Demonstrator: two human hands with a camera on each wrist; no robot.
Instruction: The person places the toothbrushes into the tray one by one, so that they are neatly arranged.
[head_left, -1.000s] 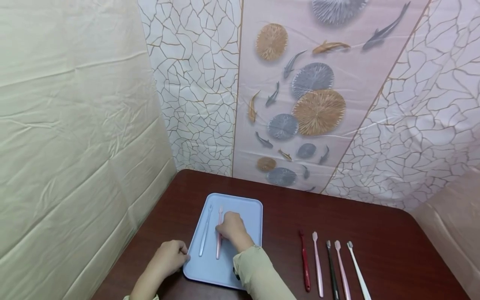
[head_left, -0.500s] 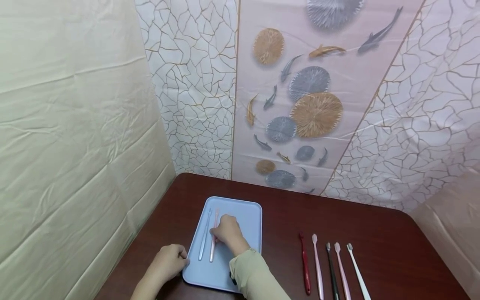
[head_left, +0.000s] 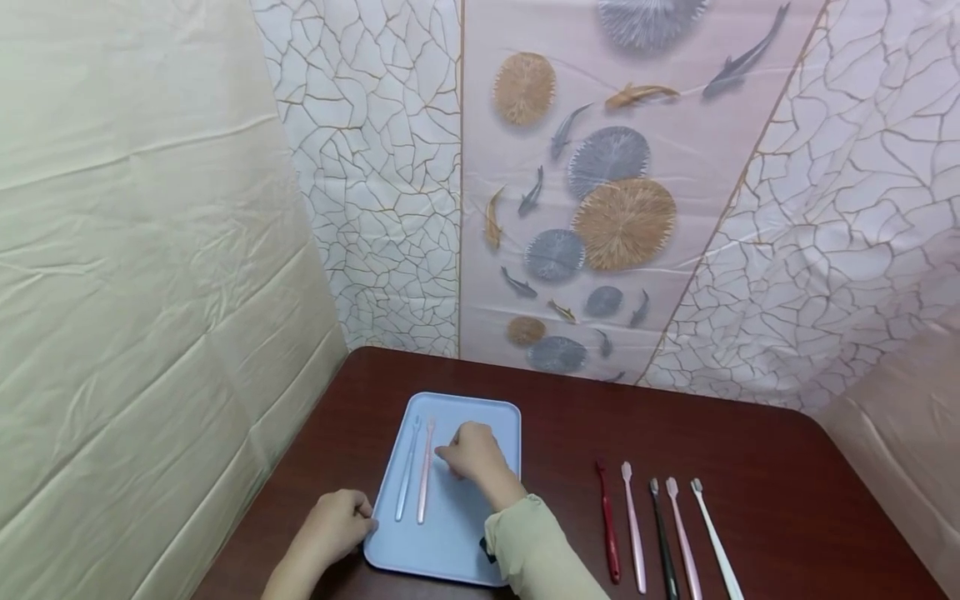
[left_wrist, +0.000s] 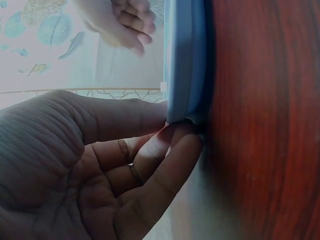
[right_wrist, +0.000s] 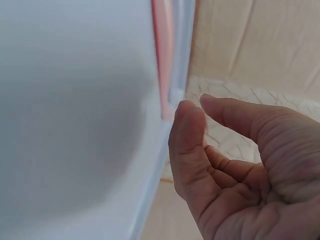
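Observation:
A light blue tray lies on the dark red-brown table. Two toothbrushes lie side by side on its left part: a pale blue toothbrush and a pink toothbrush. My left hand pinches the tray's lower left corner, thumb above and fingers underneath, as the left wrist view shows. Over the tray, just right of the pink toothbrush, is my right hand. Its fingers are loosely bent and hold nothing; in the right wrist view a small gap separates thumb and forefinger.
To the tray's right, several toothbrushes lie in a row: a red one, a pink one, a black one, a second pink one and a white one. Fabric-covered walls border the table.
My right hand has shifted the pink toothbrush left, closer to the pale blue one, then let go and drawn a little to the right. My left hand stays at the tray corner.

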